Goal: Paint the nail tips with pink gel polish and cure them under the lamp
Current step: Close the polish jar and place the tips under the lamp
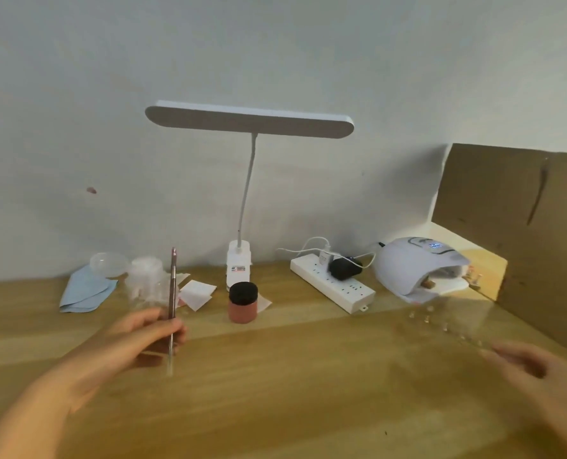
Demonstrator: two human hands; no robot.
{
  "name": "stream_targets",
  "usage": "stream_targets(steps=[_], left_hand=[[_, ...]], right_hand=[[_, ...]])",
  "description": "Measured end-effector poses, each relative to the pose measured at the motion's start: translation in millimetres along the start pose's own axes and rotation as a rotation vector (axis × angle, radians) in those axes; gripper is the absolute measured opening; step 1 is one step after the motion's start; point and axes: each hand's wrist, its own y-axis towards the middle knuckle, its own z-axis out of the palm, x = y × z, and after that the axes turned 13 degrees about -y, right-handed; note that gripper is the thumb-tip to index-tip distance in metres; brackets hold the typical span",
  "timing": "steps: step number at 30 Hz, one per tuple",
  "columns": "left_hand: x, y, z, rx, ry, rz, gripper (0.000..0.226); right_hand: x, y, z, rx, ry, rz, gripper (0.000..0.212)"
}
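Observation:
My left hand (136, 339) pinches a thin nail brush (172, 286) with a pinkish metal handle, held upright over the wooden table (292, 392). Right of it stands a jar of pink gel polish (243, 308) with its black lid on. The white curing lamp (408, 266) sits at the back right with its display lit and something resting in its opening. My right hand (540, 376), blurred, holds the near end of a clear strip carrying several nail tips (444, 326). The strip reaches from that hand toward the lamp.
A white desk lamp (249, 122) stands clipped at the back centre. Beside it lies a white power strip (335, 289) with plugs and cables. A blue cloth (83, 293), clear plastic containers (146, 273) and white wipes (197, 293) lie at back left. Cardboard (507, 210) walls the right side.

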Motion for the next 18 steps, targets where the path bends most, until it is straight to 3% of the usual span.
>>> stream_targets(steps=[2, 3, 6, 9, 18], left_hand=[[2, 13, 39, -0.041, -0.044, 0.082, 0.021], [4, 18, 62, -0.082, -0.081, 0.133, 0.018], [12, 28, 121, -0.130, -0.134, 0.258, 0.015], [18, 38, 154, -0.115, -0.146, 0.291, 0.012], [13, 67, 222, -0.146, -0.269, 0.300, 0.012]], right_hand=[[-39, 30, -13, -0.078, 0.138, 0.123, 0.050], [-43, 41, -14, -0.103, 0.152, 0.169, 0.051], [-22, 61, -1, -0.209, 0.139, 0.263, 0.025], [-10, 81, 15, -0.267, 0.080, 0.281, 0.029], [12, 121, 45, -0.233, -0.090, 0.223, 0.033]])
